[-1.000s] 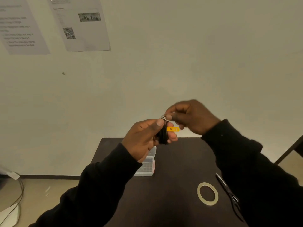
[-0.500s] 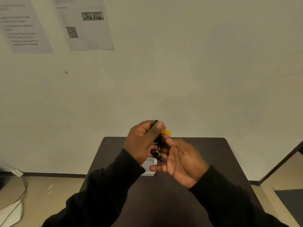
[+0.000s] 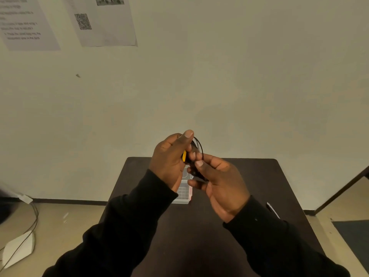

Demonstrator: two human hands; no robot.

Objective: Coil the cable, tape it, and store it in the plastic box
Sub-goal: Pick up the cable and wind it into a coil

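My left hand point(image 3: 169, 158) grips a small coil of thin black cable point(image 3: 200, 145) above the dark table point(image 3: 249, 176); a yellow tab shows between thumb and fingers. One loop arcs out past my left thumb. My right hand point(image 3: 219, 182) is just below and to the right, palm up, its fingertips touching the coil's lower end, where a black plug sticks out. The clear plastic box point(image 3: 183, 193) sits on the table under my hands, partly hidden by them. The tape roll is not in view.
Scissors point(image 3: 273, 209) lie on the table to the right, mostly hidden by my right sleeve. Printed sheets point(image 3: 103, 23) hang on the wall. A cable and a white object point(image 3: 19, 248) lie on the floor at left.
My right hand dropped from above the coil to below it, palm up, and now pinches its lower end. The coil turned in my left hand, and the view tilted, hiding the tape roll.
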